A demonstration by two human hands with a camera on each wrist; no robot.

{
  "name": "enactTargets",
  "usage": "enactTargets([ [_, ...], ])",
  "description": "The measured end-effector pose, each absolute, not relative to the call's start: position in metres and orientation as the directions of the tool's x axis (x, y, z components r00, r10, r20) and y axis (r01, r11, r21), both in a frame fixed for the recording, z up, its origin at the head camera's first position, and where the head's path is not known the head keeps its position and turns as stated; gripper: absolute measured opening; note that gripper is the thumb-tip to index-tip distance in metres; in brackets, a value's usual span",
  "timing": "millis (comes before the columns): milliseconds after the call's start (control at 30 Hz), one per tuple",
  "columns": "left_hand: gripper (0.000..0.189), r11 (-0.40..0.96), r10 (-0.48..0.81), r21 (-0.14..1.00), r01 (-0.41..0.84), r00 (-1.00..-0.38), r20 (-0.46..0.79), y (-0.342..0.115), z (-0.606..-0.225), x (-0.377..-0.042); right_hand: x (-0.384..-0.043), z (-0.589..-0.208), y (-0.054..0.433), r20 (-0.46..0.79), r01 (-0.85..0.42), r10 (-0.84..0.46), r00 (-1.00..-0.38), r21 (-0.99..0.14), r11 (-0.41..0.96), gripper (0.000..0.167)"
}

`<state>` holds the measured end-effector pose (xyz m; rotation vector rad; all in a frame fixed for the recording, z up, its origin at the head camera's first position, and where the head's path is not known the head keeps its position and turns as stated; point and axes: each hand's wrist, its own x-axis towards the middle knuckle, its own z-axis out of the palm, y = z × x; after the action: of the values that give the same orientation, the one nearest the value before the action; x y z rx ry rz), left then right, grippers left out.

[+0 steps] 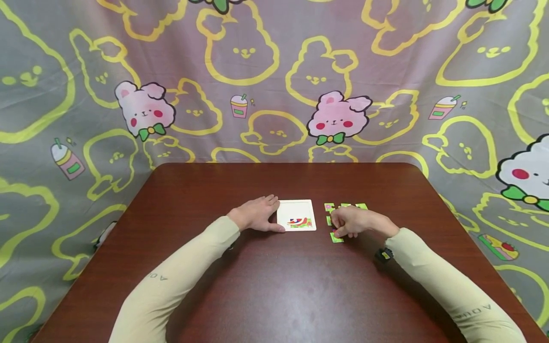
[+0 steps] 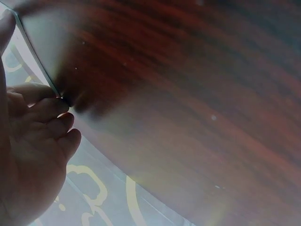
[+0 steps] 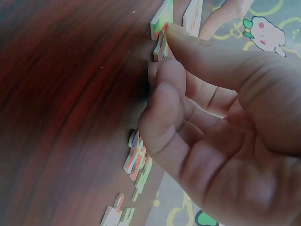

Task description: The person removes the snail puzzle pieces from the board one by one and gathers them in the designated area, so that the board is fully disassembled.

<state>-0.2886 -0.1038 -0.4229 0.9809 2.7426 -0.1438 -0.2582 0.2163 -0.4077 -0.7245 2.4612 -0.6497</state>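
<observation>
My left hand [image 1: 259, 214] rests at the left side of a white puzzle tray [image 1: 296, 209], fingers spread along it and the thumb at its near corner. A few joined pieces [image 1: 301, 223] with a red, white and green picture lie in the tray's near right part. To the right of the tray, my right hand [image 1: 353, 221] reaches down among loose puzzle pieces. Thumb and index finger pinch a puzzle piece [image 3: 162, 48], mostly hidden by the fingers. Beside the fingertips is a green puzzle piece [image 1: 337, 237], nearest to me of the loose ones.
More loose pieces lie around and beyond the right hand, such as a green one with a pink spot [image 1: 329, 207] and another green one [image 1: 361, 206]. All stand on a brown wooden table [image 1: 283, 276]. A patterned curtain [image 1: 274, 57] hangs behind the table.
</observation>
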Motion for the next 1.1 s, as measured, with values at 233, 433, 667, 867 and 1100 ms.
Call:
enactTargets([
  [233, 0.104, 0.770, 0.616, -0.020, 0.638, -0.751, -0.239, -0.104, -0.422, -0.290, -0.261, -0.401, 0.213, -0.332, -0.381, -0.583, -0.742, -0.507, 0.773, 0.021],
  [433, 0.103, 0.776, 0.611, -0.013, 0.630, -0.757, -0.232, -0.104, -0.423, -0.291, -0.264, -0.388, 0.199, -0.309, -0.378, -0.577, -0.756, -0.514, 0.770, 0.015],
  [667, 0.103, 0.766, 0.623, -0.018, 0.643, -0.749, -0.226, -0.104, -0.424, -0.290, -0.270, -0.389, 0.184, -0.230, -0.417, -0.612, -0.757, -0.551, 0.723, 0.013],
  [867, 0.103, 0.771, 0.617, -0.022, 0.637, -0.755, -0.224, -0.103, -0.424, -0.290, -0.277, -0.389, 0.174, -0.137, -0.501, -0.641, -0.755, -0.510, 0.699, 0.008],
  [1100, 0.104, 0.775, 0.609, -0.021, 0.632, -0.754, -0.246, -0.102, -0.423, -0.290, -0.282, -0.389, 0.163, -0.074, -0.563, -0.655, -0.752, -0.445, 0.696, 0.014],
])
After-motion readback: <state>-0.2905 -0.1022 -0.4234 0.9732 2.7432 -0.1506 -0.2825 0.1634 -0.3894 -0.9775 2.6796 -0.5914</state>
